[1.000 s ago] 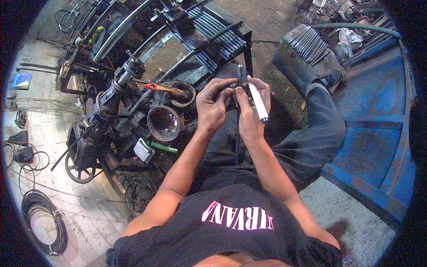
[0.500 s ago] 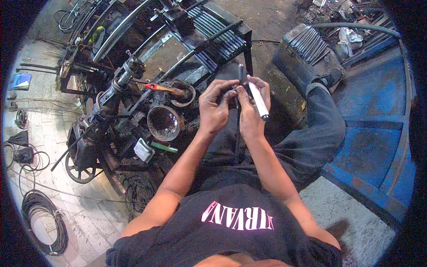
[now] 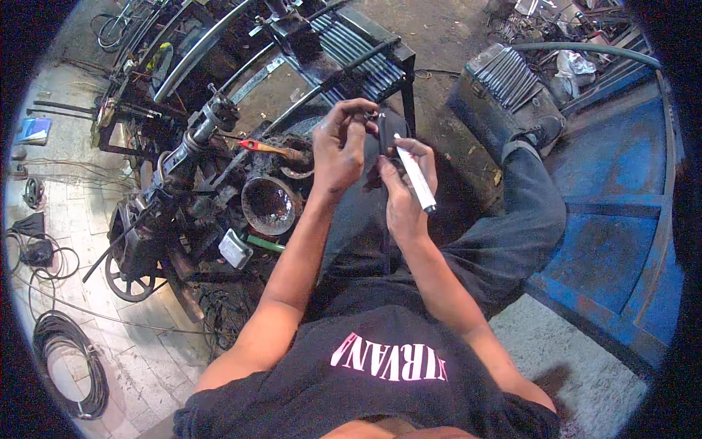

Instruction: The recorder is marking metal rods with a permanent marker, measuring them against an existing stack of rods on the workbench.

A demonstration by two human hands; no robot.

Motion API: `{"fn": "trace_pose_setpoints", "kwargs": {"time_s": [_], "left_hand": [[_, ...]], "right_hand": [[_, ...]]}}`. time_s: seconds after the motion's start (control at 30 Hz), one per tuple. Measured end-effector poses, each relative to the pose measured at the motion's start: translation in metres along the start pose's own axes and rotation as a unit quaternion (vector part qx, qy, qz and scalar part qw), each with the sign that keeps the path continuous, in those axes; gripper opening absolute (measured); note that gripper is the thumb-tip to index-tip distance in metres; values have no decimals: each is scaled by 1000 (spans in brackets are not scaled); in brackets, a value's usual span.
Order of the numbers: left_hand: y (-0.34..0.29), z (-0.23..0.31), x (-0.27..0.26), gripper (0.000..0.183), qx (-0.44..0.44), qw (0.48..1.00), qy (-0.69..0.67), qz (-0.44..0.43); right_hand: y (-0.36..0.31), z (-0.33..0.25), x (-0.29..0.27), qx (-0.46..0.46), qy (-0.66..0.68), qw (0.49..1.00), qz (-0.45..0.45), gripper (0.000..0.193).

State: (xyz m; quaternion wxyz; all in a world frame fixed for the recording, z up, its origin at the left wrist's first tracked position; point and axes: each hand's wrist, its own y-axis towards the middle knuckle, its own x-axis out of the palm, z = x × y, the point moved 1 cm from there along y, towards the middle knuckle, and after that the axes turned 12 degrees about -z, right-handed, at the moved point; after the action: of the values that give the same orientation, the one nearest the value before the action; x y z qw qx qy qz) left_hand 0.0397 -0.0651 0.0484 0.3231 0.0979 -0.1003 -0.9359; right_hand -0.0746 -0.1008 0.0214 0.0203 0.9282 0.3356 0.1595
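A white marker (image 3: 415, 178) with dark ends slants across my right hand (image 3: 404, 199), which is closed on it. The fingers of that hand also close round a dark, narrow metal bar (image 3: 385, 135) that stands lengthwise before me, its lower part running down between my legs. Beside the bar's upper end is my left hand (image 3: 338, 150), its fingers bent and drawn together near the tip. What lies between those fingertips, if anything, is too small and dark to make out.
Left of my hands are a round metal bowl (image 3: 269, 205), a red-handled brush (image 3: 263, 146) and a machine (image 3: 179, 157). Metal rods lie on a rack (image 3: 358, 55) ahead and on a box (image 3: 504, 77). A blue metal panel (image 3: 607, 161) stands right; coiled cable (image 3: 69, 358) lies left.
My left hand has moved up and left, its fingers lifting off the bar's middle. My right hand has shifted slightly left and down with the marker, and the bar has moved left.
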Motion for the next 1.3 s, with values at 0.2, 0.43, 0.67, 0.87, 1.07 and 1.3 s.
{"fn": "trace_pose_setpoints", "kwargs": {"time_s": [0.2,0.43,0.67,0.87,1.07,1.3], "left_hand": [[-4,-14,15,24,-19,996,92,-3],[-1,-15,15,29,76,971,220,-60],[6,-32,9,17,-134,977,-165,22],[9,-35,10,15,-129,966,-221,15],[7,-42,5,19,-175,951,-255,-2],[3,-37,-5,32,-199,892,-407,2]], "right_hand": [[4,9,-5,17,-18,1000,10,33],[6,22,-14,-2,-49,999,25,35],[2,10,-9,55,-59,997,8,32],[1,14,-9,32,-65,997,14,31],[1,18,-12,39,-78,996,4,30],[2,8,-3,65,102,993,-9,31]]}}
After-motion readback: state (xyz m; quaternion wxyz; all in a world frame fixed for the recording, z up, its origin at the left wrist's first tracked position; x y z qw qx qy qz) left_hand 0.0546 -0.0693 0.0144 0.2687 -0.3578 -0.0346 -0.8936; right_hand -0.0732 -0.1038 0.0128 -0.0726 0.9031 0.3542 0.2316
